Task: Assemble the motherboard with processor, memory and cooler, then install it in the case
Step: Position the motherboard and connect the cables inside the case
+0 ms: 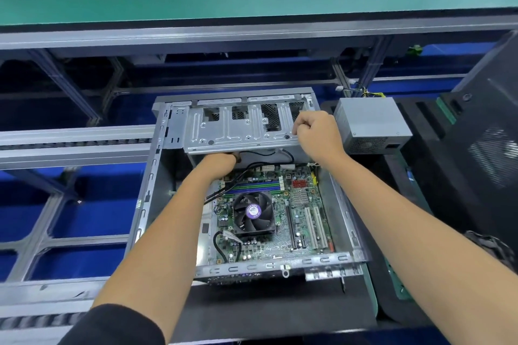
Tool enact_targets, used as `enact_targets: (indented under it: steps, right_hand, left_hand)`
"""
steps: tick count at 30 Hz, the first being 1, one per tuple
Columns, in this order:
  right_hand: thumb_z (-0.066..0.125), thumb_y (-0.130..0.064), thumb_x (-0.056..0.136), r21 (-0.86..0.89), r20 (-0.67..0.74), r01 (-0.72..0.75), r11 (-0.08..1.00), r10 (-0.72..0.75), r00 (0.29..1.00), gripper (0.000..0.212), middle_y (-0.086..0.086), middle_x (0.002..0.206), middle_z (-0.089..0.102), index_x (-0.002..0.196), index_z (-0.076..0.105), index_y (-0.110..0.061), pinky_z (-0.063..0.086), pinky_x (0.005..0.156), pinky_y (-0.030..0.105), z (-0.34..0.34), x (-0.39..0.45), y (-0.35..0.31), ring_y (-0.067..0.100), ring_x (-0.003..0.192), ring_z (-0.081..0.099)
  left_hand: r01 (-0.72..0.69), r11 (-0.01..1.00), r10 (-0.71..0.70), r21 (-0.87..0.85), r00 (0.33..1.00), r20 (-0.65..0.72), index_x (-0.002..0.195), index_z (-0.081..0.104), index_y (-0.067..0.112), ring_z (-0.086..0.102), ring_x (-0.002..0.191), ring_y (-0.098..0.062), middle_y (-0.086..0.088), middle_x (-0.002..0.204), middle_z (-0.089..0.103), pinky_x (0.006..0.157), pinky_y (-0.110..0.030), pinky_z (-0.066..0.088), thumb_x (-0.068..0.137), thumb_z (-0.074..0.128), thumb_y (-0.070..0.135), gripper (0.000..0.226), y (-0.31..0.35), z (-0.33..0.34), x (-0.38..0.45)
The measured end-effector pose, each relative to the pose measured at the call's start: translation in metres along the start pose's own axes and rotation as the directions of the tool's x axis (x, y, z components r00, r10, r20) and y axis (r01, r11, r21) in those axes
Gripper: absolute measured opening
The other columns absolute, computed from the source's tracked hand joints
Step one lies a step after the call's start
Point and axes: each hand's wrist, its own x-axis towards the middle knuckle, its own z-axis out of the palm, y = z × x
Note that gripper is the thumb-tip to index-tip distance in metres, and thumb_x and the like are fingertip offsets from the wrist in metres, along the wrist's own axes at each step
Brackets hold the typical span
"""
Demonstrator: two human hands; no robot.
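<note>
**Board seated in the case, cabling reached under the drive cage**

The case [246, 185] is laid on its side on a dark surface [266, 308], its open flank turned upward, presumably so that the interior can be worked from above. A grey power supply [370, 126] is stood just beside the case's far right corner, outside it, and appears not yet fitted. A dark side panel [482, 148] is leant at the right, clear of the work.

The drive cage [241, 123] is seen across the far end of the case. Its right edge is gripped by the right hand [314, 131], fingers curled closed on the metal, probably to steady or lift it.

The motherboard [269, 218] is lying flat on the case floor, with the cooler [253, 213] mounted near its middle and the memory [252, 185] seated in slots beyond it.

The left hand [221, 161] is pushed beneath the cage's near edge, among black cables [252, 166]. Its fingers are hidden, so the state of that grip cannot be told; a cable is likely being routed or plugged.
</note>
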Motion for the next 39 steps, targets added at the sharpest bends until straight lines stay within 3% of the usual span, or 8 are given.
enact_targets:
  steps: [7,11,13,16,21,32,35,39]
  right_hand:
    - [0.042,0.001,0.075,-0.003,-0.008,-0.013,1.0,0.013,1.0,0.032,-0.028,0.046,0.052,0.059,0.061,-0.019,0.033,0.04,0.018,0.001,0.003,0.002,-0.004,0.039,0.044]
    - [0.042,0.002,0.076,0.001,-0.008,-0.018,1.0,0.018,1.0,0.033,-0.027,0.045,0.052,0.058,0.06,-0.02,0.039,0.049,0.023,0.002,0.005,0.004,-0.002,0.037,0.041]
    - [0.042,0.001,0.076,-0.005,-0.011,-0.018,1.0,0.018,1.0,0.033,-0.028,0.046,0.052,0.059,0.061,-0.02,0.039,0.049,0.023,0.002,0.006,0.004,-0.002,0.037,0.042]
    - [0.042,0.001,0.076,-0.004,-0.018,-0.011,1.0,0.011,1.0,0.032,-0.028,0.043,0.051,0.06,0.062,-0.018,0.04,0.049,0.022,0.001,0.005,0.004,-0.002,0.037,0.042]
    - [0.043,0.001,0.075,-0.005,-0.035,-0.017,1.0,0.017,0.999,0.029,-0.017,0.04,0.049,0.062,0.064,-0.015,0.049,0.055,0.029,-0.001,0.003,0.002,0.003,0.039,0.041]
    - [0.044,0.003,0.077,0.001,-0.041,-0.01,1.0,0.01,0.999,0.028,-0.015,0.041,0.044,0.065,0.066,-0.009,0.052,0.076,0.036,-0.004,0.0,-0.002,0.006,0.043,0.041]
    - [0.044,0.003,0.077,0.007,-0.038,-0.009,1.0,0.009,0.999,0.028,-0.015,0.044,0.046,0.065,0.066,-0.009,0.05,0.068,0.032,-0.006,0.001,-0.002,0.007,0.044,0.041]
    - [0.043,0.003,0.076,0.013,-0.019,-0.002,1.0,0.002,1.0,0.027,-0.014,0.048,0.049,0.067,0.067,-0.008,0.041,0.052,0.025,-0.004,0.002,-0.002,0.006,0.044,0.041]
  left_hand:
    - [-0.02,0.959,0.014,0.284,1.0,0.023,0.12,0.06,0.013,0.052,0.104,-0.026,-0.006,0.117,0.057,0.09,-0.03,0.046,0.093,0.041,0.007,0.034,-0.012,-0.007,0.002]
    - [0.009,0.91,-0.022,0.415,0.999,0.027,0.094,0.055,0.009,0.046,0.085,-0.022,-0.002,0.082,0.048,0.074,-0.028,0.038,0.093,0.041,0.008,0.013,-0.011,-0.011,0.001]
    - [0.019,0.853,-0.066,0.522,0.995,0.071,0.075,0.052,0.007,0.047,0.08,-0.022,-0.003,0.076,0.047,0.072,-0.03,0.039,0.091,0.041,0.008,0.019,-0.009,-0.01,-0.002]
    - [-0.011,0.791,-0.074,0.612,0.991,0.113,0.082,0.057,0.004,0.05,0.08,-0.023,-0.005,0.077,0.051,0.072,-0.029,0.042,0.089,0.044,0.005,0.015,-0.009,-0.006,-0.001]
    - [0.023,0.768,-0.101,0.64,0.991,0.084,0.114,0.06,0.001,0.049,0.091,-0.026,-0.012,0.105,0.055,0.081,-0.031,0.043,0.096,0.041,0.013,0.029,-0.009,-0.008,-0.004]
    - [0.104,0.85,-0.101,0.517,0.994,-0.033,0.126,0.049,-0.002,0.046,0.118,-0.03,-0.018,0.133,0.047,0.095,-0.031,0.038,0.099,0.033,0.013,0.035,-0.006,-0.011,-0.004]
    - [0.079,0.834,-0.087,0.546,0.996,-0.012,0.121,0.056,-0.002,0.049,0.114,-0.03,-0.018,0.128,0.053,0.086,-0.03,0.038,0.098,0.039,0.018,0.035,-0.012,-0.01,-0.003]
    - [0.075,0.832,-0.076,0.549,0.997,-0.022,0.119,0.059,-0.002,0.05,0.115,-0.031,-0.019,0.126,0.055,0.092,-0.031,0.04,0.097,0.044,0.021,0.035,-0.014,-0.006,-0.004]
